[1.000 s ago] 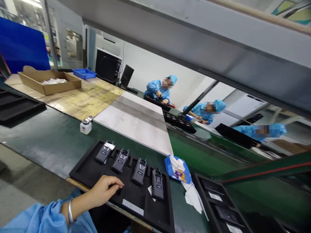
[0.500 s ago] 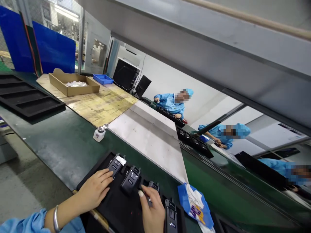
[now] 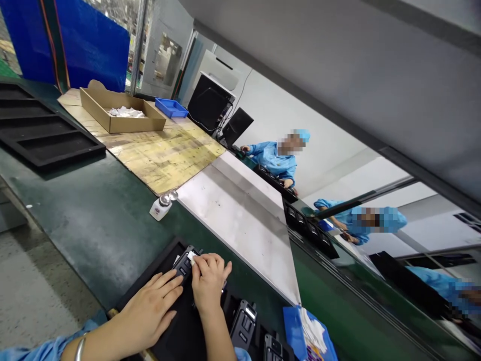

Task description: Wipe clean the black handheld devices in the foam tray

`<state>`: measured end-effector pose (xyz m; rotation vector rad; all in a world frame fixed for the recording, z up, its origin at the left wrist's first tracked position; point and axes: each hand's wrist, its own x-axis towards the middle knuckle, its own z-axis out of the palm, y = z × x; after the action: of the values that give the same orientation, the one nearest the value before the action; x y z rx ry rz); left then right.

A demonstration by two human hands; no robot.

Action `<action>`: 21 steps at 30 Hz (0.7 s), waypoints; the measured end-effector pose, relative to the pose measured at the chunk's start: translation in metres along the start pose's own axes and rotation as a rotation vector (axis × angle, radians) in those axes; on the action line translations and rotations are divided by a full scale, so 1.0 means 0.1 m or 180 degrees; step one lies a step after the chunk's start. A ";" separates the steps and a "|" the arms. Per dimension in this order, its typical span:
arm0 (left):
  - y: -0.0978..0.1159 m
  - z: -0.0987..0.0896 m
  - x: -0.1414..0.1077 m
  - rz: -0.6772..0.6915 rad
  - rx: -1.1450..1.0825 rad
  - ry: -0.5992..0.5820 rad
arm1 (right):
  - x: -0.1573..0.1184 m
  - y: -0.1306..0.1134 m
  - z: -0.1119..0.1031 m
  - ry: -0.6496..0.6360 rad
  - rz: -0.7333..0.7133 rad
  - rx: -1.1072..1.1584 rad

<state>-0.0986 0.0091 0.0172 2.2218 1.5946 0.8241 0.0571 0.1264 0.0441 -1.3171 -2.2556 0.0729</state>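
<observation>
Several black handheld devices lie in a black foam tray (image 3: 180, 331) on the green bench. The leftmost device (image 3: 183, 269) has my left hand (image 3: 150, 306) on its lower end, fingers fairly straight and spread. My right hand (image 3: 209, 282) pinches a small white cloth (image 3: 191, 257) against the upper part of that same device. To the right, another device (image 3: 243, 323) shows a lit or white small screen, and one more (image 3: 273, 348) sits at the lower edge. My right forearm partly hides the device between them.
A white dispenser bottle (image 3: 161, 206) stands behind the tray. A blue bin with white cloths (image 3: 295, 331) is at the right. An open cardboard box (image 3: 137, 125), blue tray (image 3: 171, 107) and black foam tray (image 3: 56, 133) lie farther back. Co-workers sit across the line.
My right hand has moved left from the third device to the white cloth on the leftmost device. My left hand remains on that device. The camera view has shifted.
</observation>
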 end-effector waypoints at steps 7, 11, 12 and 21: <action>-0.08 -0.13 0.13 -0.0631 -0.1275 0.0684 | -0.14 0.21 -0.22 0.0758 0.1600 0.2375; 0.06 -0.20 0.31 -0.1066 -0.2214 0.0642 | -0.30 0.17 -0.41 0.1038 0.2538 0.4142; 0.12 -0.20 0.35 -0.1121 -0.2459 0.0601 | -0.34 0.14 -0.43 0.1026 0.2610 0.4374; 0.62 -0.15 0.45 -0.0914 -0.3592 0.0270 | -0.66 -0.04 -0.36 0.0824 0.1930 0.3386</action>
<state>-0.0498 0.0280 0.0749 1.1394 0.9939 1.2907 0.0963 0.0623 0.0493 -1.1945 -1.1667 1.0706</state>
